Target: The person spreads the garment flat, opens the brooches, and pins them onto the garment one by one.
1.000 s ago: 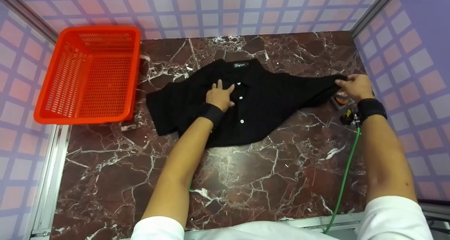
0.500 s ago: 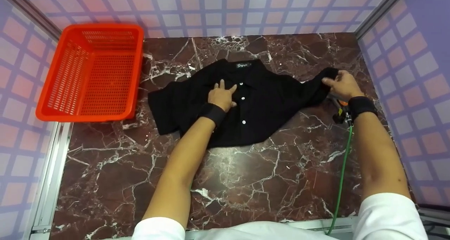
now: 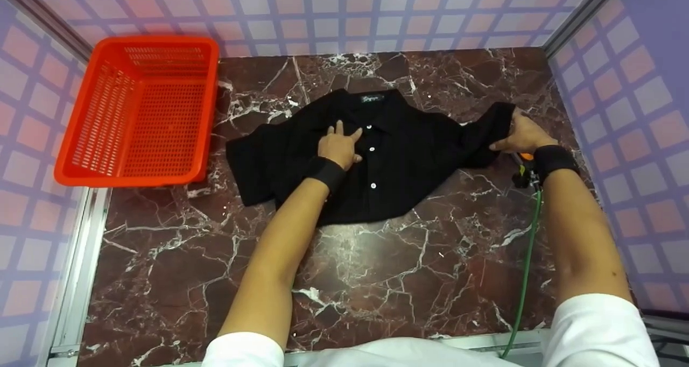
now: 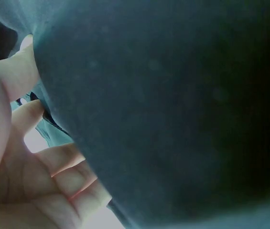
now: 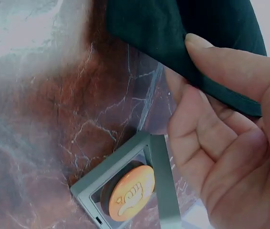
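Observation:
A black button-up shirt point(image 3: 409, 152) lies front up on the marble-patterned table, its collar toward the far side and several white buttons down the middle. My left hand point(image 3: 338, 147) rests on the chest beside the buttons, fingers spread and straight. In the left wrist view, dark cloth fills most of the picture and the fingers point(image 4: 70, 179) reach past its edge. At the right, my right hand point(image 3: 523, 134) grips the end of the shirt's sleeve point(image 3: 492, 125), which is lifted and bent back. The right wrist view shows thumb and fingers pinching the sleeve hem point(image 5: 211, 88).
A red plastic basket point(image 3: 207, 119) stands at the back left. Under the right wrist lies a grey frame point(image 5: 166, 176) with an orange disc point(image 5: 134, 193) bearing a thumbs-up drawing. A green cable point(image 3: 525, 275) runs from there to the front edge. Patterned walls point(image 3: 344, 17) enclose the table.
The right hand has moved left with the sleeve end, and the sleeve, stretched out before, is now bent and raised. The left hand stays on the shirt's chest.

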Motion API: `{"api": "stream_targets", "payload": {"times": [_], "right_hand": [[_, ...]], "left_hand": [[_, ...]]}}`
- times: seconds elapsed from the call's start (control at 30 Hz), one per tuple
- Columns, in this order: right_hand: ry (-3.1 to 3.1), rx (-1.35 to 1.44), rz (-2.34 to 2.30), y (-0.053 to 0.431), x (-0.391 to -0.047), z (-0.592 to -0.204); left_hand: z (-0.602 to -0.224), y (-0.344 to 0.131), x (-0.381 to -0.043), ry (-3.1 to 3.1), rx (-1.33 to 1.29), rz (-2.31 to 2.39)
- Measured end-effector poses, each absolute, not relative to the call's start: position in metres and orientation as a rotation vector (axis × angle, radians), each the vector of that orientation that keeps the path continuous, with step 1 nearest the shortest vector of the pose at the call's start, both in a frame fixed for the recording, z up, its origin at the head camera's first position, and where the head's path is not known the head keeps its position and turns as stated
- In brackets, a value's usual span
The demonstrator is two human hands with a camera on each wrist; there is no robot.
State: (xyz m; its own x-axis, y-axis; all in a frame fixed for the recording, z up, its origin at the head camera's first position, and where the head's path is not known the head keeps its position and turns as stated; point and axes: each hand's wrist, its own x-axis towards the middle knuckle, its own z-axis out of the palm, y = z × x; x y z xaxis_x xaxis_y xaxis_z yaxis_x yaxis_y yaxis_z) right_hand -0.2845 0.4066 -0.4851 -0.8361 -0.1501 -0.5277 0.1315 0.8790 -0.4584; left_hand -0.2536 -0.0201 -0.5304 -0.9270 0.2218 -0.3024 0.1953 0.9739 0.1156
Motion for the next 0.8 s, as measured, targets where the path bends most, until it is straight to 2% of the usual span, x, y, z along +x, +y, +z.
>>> {"api": "stream_targets", "payload": {"times": [0.47,0.8], "right_hand": [[2.452,-0.054,-0.489,0.422,-0.278,-0.474],[2.587,0.068,-0.317,0.4,-0.267,-0.479]], "left_hand": [[-0.53,-0.024,-0.26,2.765,0.27,0.174],[-0.529,-0.025,-0.27,2.753,0.27,0.164]]}}
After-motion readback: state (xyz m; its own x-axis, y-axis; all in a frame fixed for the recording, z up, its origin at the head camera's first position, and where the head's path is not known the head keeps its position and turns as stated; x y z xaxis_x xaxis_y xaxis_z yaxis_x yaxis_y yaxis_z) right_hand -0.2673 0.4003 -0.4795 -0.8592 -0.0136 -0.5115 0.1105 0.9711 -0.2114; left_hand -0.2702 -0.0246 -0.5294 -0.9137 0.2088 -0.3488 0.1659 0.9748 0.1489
